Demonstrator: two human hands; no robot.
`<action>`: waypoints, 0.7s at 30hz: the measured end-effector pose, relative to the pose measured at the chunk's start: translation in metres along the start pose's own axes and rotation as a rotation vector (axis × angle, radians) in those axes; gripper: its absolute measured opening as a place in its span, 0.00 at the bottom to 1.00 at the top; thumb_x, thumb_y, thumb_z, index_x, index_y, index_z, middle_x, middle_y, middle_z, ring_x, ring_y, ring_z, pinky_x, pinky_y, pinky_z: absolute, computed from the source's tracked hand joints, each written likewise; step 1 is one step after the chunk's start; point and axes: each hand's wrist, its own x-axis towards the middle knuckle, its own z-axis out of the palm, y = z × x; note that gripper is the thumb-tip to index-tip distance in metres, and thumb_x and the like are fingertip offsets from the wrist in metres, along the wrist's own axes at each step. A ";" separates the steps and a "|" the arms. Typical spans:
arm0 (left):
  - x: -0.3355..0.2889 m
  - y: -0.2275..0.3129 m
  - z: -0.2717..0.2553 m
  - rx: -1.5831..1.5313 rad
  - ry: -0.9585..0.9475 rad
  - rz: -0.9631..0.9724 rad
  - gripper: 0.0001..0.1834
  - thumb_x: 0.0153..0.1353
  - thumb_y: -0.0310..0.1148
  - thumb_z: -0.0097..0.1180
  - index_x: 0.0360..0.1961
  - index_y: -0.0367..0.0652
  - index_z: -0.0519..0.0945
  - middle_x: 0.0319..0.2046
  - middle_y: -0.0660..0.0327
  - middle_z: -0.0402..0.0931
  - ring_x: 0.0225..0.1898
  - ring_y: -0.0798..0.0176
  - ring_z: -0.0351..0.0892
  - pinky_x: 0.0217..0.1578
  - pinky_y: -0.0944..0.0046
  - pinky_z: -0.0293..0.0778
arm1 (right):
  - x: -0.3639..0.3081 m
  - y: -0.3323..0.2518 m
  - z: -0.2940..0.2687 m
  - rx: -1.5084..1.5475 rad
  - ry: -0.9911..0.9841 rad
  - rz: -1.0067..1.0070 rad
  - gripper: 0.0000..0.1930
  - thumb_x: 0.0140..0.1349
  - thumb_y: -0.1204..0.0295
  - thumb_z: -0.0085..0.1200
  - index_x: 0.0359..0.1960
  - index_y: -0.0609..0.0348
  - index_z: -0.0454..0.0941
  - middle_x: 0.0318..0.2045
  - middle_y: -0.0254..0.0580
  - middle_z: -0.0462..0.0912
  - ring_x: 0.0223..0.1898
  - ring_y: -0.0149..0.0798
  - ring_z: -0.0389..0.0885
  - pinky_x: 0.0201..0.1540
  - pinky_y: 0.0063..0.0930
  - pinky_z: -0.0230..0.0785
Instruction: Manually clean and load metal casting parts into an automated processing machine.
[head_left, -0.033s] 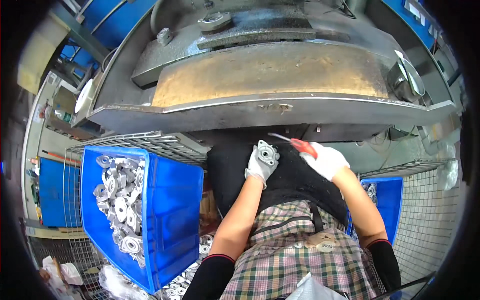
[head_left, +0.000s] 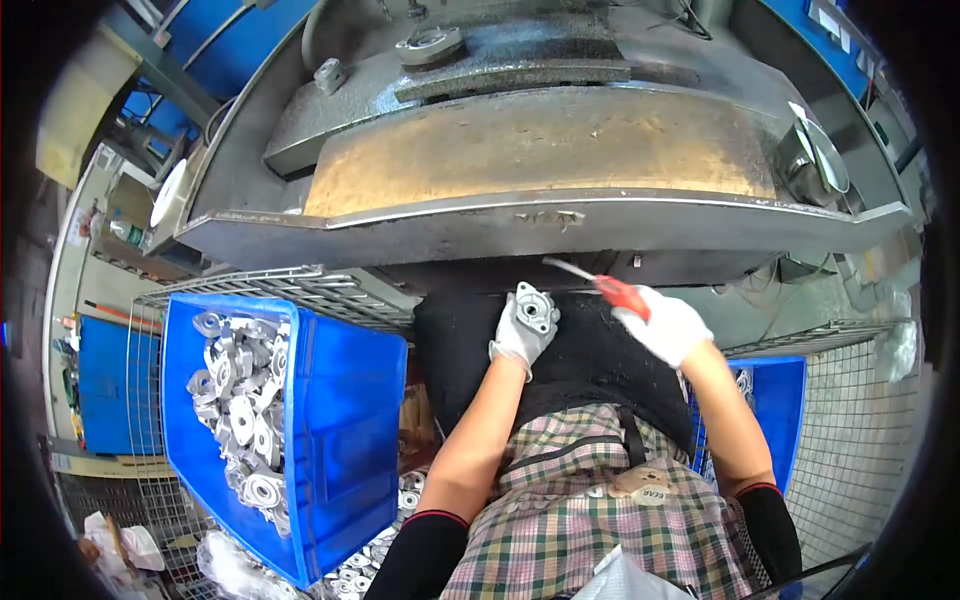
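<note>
My left hand (head_left: 524, 338), in a whitish glove, is closed round a grey cast metal housing (head_left: 534, 310). The casting has a round central bore and a flange with holes at its corners, and this face is turned up. In my gloved right hand (head_left: 668, 328) is a red-handled tool (head_left: 622, 296) with a thin metal shaft. Its shaft points left toward the workbench, above and to the right of the casting, without touching it. Blur and distance hide the exact shape of the tip.
Left of me, a blue bin (head_left: 345, 430) holds many similar castings (head_left: 255, 420), beside a wire mesh cage (head_left: 145, 390). Another blue bin (head_left: 778, 400) stands at my right. Ahead is a metal-edged bench (head_left: 550, 150) bearing a ring-shaped part (head_left: 430, 46) and a metal pot (head_left: 808, 165).
My right hand and the red-handled tool have moved slightly right and toward me. My left hand and the casting have stayed nearly in place.
</note>
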 end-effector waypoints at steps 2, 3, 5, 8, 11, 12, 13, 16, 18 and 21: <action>-0.021 0.006 0.031 -0.014 0.015 0.022 0.32 0.66 0.63 0.34 0.52 0.50 0.75 0.49 0.59 0.76 0.48 0.47 0.73 0.43 0.50 0.71 | -0.030 0.018 -0.027 0.253 0.268 -0.172 0.23 0.59 0.54 0.57 0.53 0.51 0.75 0.45 0.52 0.82 0.49 0.56 0.79 0.51 0.39 0.72; -0.028 0.005 0.045 -0.036 0.028 0.022 0.34 0.67 0.63 0.34 0.51 0.44 0.75 0.45 0.55 0.78 0.43 0.47 0.76 0.38 0.54 0.75 | -0.044 0.030 -0.044 0.248 0.459 -0.265 0.22 0.58 0.58 0.60 0.52 0.53 0.77 0.45 0.50 0.82 0.48 0.51 0.81 0.52 0.35 0.72; -0.038 0.002 0.073 -0.036 0.012 0.028 0.36 0.67 0.64 0.33 0.51 0.42 0.75 0.45 0.53 0.77 0.42 0.47 0.76 0.37 0.55 0.75 | -0.071 0.069 -0.079 0.234 0.663 -0.142 0.20 0.57 0.65 0.61 0.51 0.55 0.78 0.46 0.45 0.83 0.47 0.39 0.82 0.50 0.31 0.73; -0.056 -0.002 0.111 0.026 -0.031 0.015 0.34 0.69 0.62 0.31 0.52 0.43 0.74 0.46 0.51 0.77 0.43 0.45 0.75 0.38 0.53 0.76 | -0.093 0.155 -0.117 0.534 1.048 0.182 0.21 0.62 0.64 0.59 0.55 0.59 0.76 0.48 0.30 0.80 0.42 0.25 0.75 0.47 0.21 0.66; -0.065 -0.014 0.143 0.067 -0.045 -0.013 0.34 0.68 0.63 0.32 0.53 0.44 0.73 0.47 0.50 0.76 0.44 0.44 0.75 0.39 0.53 0.76 | -0.110 0.277 -0.142 0.406 1.341 0.412 0.20 0.61 0.57 0.59 0.47 0.61 0.81 0.34 0.33 0.81 0.32 0.27 0.72 0.39 0.22 0.66; -0.062 -0.020 0.146 0.060 -0.061 -0.042 0.34 0.68 0.63 0.31 0.54 0.45 0.72 0.50 0.49 0.74 0.44 0.42 0.74 0.40 0.52 0.76 | -0.125 0.337 -0.147 0.232 1.322 0.414 0.21 0.62 0.56 0.57 0.47 0.61 0.81 0.35 0.36 0.82 0.35 0.31 0.75 0.42 0.25 0.67; -0.060 -0.025 0.154 0.056 -0.069 -0.047 0.34 0.68 0.63 0.31 0.54 0.45 0.72 0.50 0.49 0.74 0.44 0.42 0.74 0.40 0.52 0.76 | -0.136 0.376 -0.148 0.064 1.293 0.412 0.22 0.63 0.55 0.56 0.47 0.62 0.81 0.35 0.39 0.83 0.37 0.34 0.78 0.45 0.29 0.68; -0.070 -0.032 0.170 0.021 -0.221 -0.110 0.34 0.68 0.63 0.30 0.56 0.46 0.71 0.52 0.49 0.73 0.45 0.42 0.74 0.41 0.51 0.76 | -0.127 0.374 -0.129 0.038 1.128 0.812 0.24 0.63 0.53 0.55 0.50 0.62 0.79 0.41 0.46 0.84 0.46 0.42 0.80 0.51 0.33 0.67; -0.079 -0.038 0.179 0.169 -0.229 -0.045 0.28 0.69 0.57 0.39 0.56 0.46 0.71 0.52 0.52 0.74 0.44 0.46 0.75 0.40 0.55 0.75 | -0.122 0.328 -0.115 -0.212 1.251 0.715 0.25 0.63 0.52 0.55 0.51 0.62 0.79 0.44 0.49 0.83 0.49 0.45 0.79 0.53 0.34 0.67; -0.082 -0.052 0.205 0.269 -0.432 -0.094 0.19 0.68 0.47 0.49 0.51 0.44 0.72 0.37 0.65 0.73 0.34 0.70 0.71 0.31 0.68 0.68 | -0.115 0.235 -0.088 -0.100 1.403 0.235 0.26 0.64 0.55 0.55 0.56 0.63 0.74 0.54 0.50 0.78 0.55 0.45 0.76 0.58 0.35 0.66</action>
